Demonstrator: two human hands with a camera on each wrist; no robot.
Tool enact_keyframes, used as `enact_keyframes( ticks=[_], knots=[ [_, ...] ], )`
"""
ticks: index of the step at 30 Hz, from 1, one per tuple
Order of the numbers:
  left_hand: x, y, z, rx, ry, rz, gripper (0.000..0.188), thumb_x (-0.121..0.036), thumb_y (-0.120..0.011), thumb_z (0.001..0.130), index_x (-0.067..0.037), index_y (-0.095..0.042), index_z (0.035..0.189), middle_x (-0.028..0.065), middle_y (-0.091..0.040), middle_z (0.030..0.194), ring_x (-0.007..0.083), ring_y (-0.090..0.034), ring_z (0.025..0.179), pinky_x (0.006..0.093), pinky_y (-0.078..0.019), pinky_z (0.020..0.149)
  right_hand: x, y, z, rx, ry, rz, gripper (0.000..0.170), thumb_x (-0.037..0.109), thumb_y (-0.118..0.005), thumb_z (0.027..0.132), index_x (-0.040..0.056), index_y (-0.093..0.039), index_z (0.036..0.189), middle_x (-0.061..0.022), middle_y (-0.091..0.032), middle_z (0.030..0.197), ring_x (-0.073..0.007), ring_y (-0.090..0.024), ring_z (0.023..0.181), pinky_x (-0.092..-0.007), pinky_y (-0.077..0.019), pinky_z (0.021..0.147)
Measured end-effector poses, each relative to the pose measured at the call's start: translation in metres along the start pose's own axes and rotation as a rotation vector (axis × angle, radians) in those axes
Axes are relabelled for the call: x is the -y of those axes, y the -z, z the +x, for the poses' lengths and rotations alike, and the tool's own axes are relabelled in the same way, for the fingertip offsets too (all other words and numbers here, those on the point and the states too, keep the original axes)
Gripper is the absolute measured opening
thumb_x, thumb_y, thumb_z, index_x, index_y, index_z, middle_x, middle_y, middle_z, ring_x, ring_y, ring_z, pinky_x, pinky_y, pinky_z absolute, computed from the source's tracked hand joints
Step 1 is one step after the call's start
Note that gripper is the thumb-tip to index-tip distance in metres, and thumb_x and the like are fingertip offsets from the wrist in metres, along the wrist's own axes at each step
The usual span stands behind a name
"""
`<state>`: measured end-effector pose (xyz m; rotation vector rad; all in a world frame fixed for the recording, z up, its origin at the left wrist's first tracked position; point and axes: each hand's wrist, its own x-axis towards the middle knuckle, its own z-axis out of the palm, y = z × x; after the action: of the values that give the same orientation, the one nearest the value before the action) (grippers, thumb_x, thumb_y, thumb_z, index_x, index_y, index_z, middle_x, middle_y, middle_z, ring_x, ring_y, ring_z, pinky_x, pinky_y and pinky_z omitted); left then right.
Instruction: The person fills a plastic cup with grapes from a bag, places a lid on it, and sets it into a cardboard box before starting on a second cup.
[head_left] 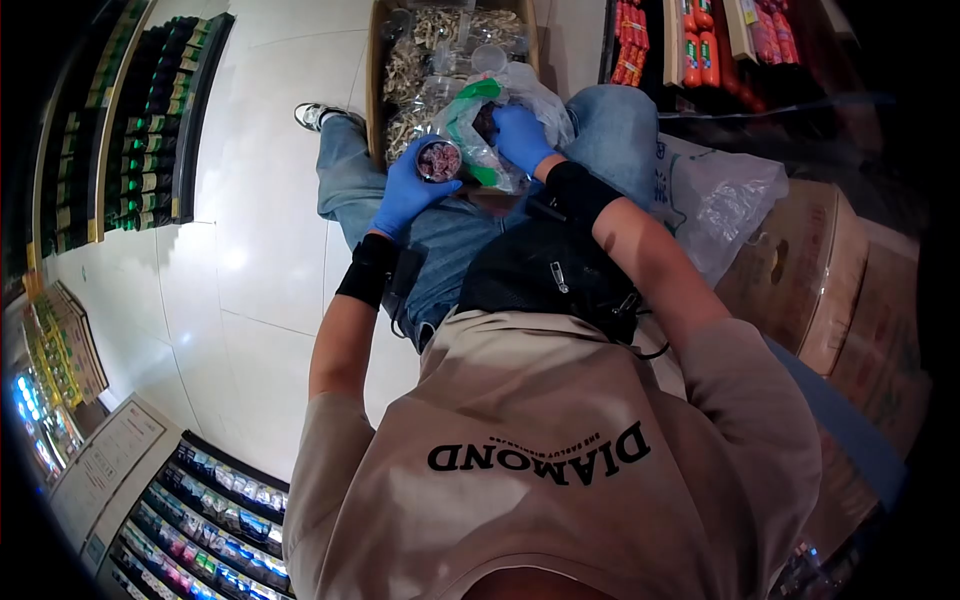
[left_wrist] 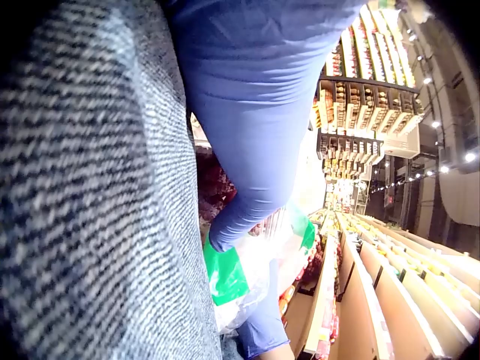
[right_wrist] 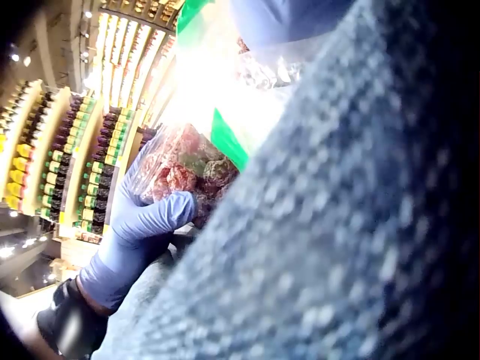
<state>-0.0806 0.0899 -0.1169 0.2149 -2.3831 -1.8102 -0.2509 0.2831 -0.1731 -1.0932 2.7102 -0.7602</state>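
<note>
Item: a clear tub (head_left: 439, 160) of reddish, lumpy pieces, held over the person's lap. The left hand (head_left: 408, 192) grips it, fingers and thumb curled round its side. The right wrist view shows the tub tilted, with the thumb across its wall.

Directions are taken from the tub, 12 o'clock being straight ahead of the person. At 2 o'clock, just beside it, lies a see-through plastic bag (head_left: 535, 90) with green areas and dark contents. The right hand (head_left: 522, 138) reaches into its mouth; the fingertips are hidden, so whether they pinch anything cannot be told.

At 12 o'clock stands an open cardboard box (head_left: 375, 95) holding clear containers of pale, dried-looking pieces. Bottle shelves (head_left: 150, 150) are at 9 o'clock, red packets (head_left: 630, 45) at 2 o'clock. A white plastic bag (head_left: 725, 195), its bluish print unreadable, is at 3 o'clock; brown cartons (head_left: 795, 270) with faint reddish print are near 4 o'clock.

Legible writing: "DIAMOND" on the beige shirt (head_left: 540, 390), at 5 o'clock; the smaller line is unreadable.
</note>
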Motion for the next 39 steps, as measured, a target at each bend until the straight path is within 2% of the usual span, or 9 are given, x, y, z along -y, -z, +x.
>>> enact_keyframes(
  ticks=[10, 16, 19, 22, 25, 29, 31, 35, 39],
  knots=[
    [-0.001, 0.000, 0.000, 0.001, -0.008, 0.021, 0.071, -0.015, -0.093, 0.064, -0.001, -0.060, 0.126, 0.0108, -0.068, 0.116, 0.0188, -0.065, 0.110, 0.0344, -0.0516, 0.099, 0.008, 0.009, 0.001, 0.026, -0.122, 0.112, 0.015, 0.015, -0.068, 0.080, 0.0027, -0.070, 0.087, -0.0237, -0.068, 0.086, -0.0436, -0.066, 0.082, -0.0488, -0.0538, 0.072],
    [-0.003, 0.002, 0.000, 0.008, 0.006, 0.012, 0.073, -0.016, -0.093, 0.064, -0.001, -0.060, 0.127, 0.0110, -0.069, 0.117, 0.0189, -0.065, 0.112, 0.0345, -0.0511, 0.100, -0.013, 0.021, 0.002, 0.012, -0.133, 0.472, 0.014, 0.015, -0.077, 0.082, 0.0019, -0.074, 0.084, -0.0142, -0.073, 0.085, -0.0250, -0.071, 0.076, -0.0364, -0.0550, 0.073],
    [0.001, 0.001, 0.000, 0.002, 0.008, 0.013, 0.074, -0.016, -0.093, 0.064, -0.001, -0.059, 0.128, 0.0113, -0.069, 0.118, 0.0191, -0.065, 0.112, 0.0347, -0.0510, 0.101, -0.016, 0.040, 0.002, 0.195, -0.183, 0.793, 0.014, 0.014, -0.075, 0.088, 0.0010, -0.076, 0.094, -0.0036, -0.075, 0.091, -0.0113, -0.066, 0.080, -0.0288, -0.0525, 0.075],
    [-0.002, 0.000, 0.000, -0.003, 0.005, 0.011, 0.075, -0.016, -0.093, 0.064, -0.001, -0.059, 0.129, 0.0116, -0.068, 0.119, 0.0190, -0.065, 0.113, 0.0348, -0.0509, 0.101, 0.010, 0.085, 0.000, 0.332, -0.397, 0.990, 0.015, 0.015, -0.074, 0.090, 0.0026, -0.076, 0.098, -0.0010, -0.074, 0.094, -0.0083, -0.064, 0.080, -0.0263, -0.0506, 0.073],
    [0.001, 0.000, 0.000, -0.002, 0.000, 0.017, 0.076, -0.016, -0.093, 0.064, -0.001, -0.058, 0.130, 0.0119, -0.068, 0.119, 0.0188, -0.065, 0.113, 0.0345, -0.0508, 0.101, 0.024, 0.097, 0.003, 0.413, -0.304, 1.037, 0.016, 0.015, -0.072, 0.092, 0.0044, -0.077, 0.103, 0.0015, -0.073, 0.094, -0.0059, -0.062, 0.080, -0.0246, -0.0486, 0.071],
    [0.003, 0.000, 0.000, 0.042, 0.027, 0.013, 0.078, -0.016, -0.093, 0.064, 0.000, -0.057, 0.132, 0.0123, -0.067, 0.122, 0.0188, -0.064, 0.114, 0.0341, -0.0500, 0.102, 0.051, 0.068, 0.017, 0.472, -0.161, 0.986, 0.016, 0.014, -0.071, 0.092, 0.0023, -0.075, 0.102, -0.0005, -0.073, 0.093, -0.0084, -0.064, 0.083, -0.0264, -0.0508, 0.075],
    [0.002, -0.001, 0.000, 0.044, 0.063, -0.093, 0.080, -0.014, -0.093, 0.065, 0.002, -0.056, 0.134, 0.0121, -0.066, 0.124, 0.0188, -0.062, 0.115, 0.0340, -0.0494, 0.103, 0.073, 0.057, 0.020, 0.355, 0.231, 0.951, 0.019, 0.020, -0.074, 0.088, 0.0032, -0.075, 0.097, -0.0061, -0.075, 0.091, -0.0149, -0.069, 0.081, -0.0308, -0.0538, 0.076],
    [-0.005, 0.000, 0.001, 0.078, 0.082, -0.123, 0.081, -0.013, -0.092, 0.066, 0.003, -0.054, 0.135, 0.0117, -0.065, 0.123, 0.0186, -0.062, 0.116, 0.0341, -0.0491, 0.103, 0.092, 0.043, 0.018, 0.338, 0.214, 0.733, 0.016, 0.016, -0.073, 0.083, 0.0039, -0.073, 0.094, -0.0127, -0.073, 0.086, -0.0239, -0.071, 0.081, -0.0338, -0.0548, 0.079],
    [-0.001, 0.000, 0.000, 0.064, 0.066, -0.120, 0.078, -0.013, -0.092, 0.067, 0.002, -0.056, 0.134, 0.0117, -0.066, 0.122, 0.0173, -0.062, 0.114, 0.0340, -0.0501, 0.101, 0.090, 0.037, 0.017, 0.306, 0.223, 0.721, 0.016, 0.015, -0.071, 0.084, 0.0020, -0.071, 0.094, -0.0142, -0.072, 0.088, -0.0253, -0.071, 0.082, -0.0348, -0.0546, 0.078]
  ],
)
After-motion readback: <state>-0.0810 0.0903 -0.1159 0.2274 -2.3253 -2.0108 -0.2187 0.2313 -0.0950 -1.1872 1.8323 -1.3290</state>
